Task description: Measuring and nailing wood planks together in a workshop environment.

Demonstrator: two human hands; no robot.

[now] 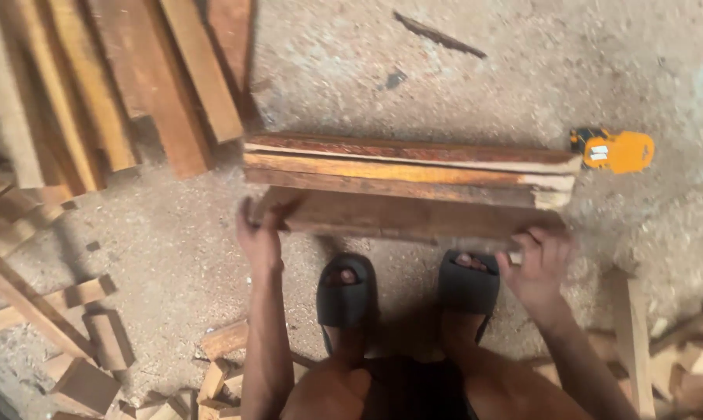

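The person is standing over a sawdust-covered floor (172, 257) and bending down to a short stack of wooden planks (410, 175) lying crosswise just ahead of their feet. The left hand (259, 233) is clenching around the left end of the nearest plank (406, 218), fingers curled over its top edge. The right hand (539, 260) is gripping the right end of the same plank, fingers wrapping its lower corner. That plank is leaning against the front of the stack, its near edge hanging just above the black slippers (406, 292), so it looks as if it is being tilted or lifted off the pile rather than lying flat.

Judging from the two-ended grip, the step in hand is the handling of this front plank, either pulling it free from the stack or setting it against it; the picture alone is not settling which. The next move is calling for both ends to rise or shift evenly, with the toes kept out from under the near edge.

An orange and black power tool (614, 150) is lying on the floor, touching or just beside the right end of the stack. Longer boards (133, 85) are lying towards the far left corner of the floor, and offcuts (94, 350) are scattered along the near edge on both sides.
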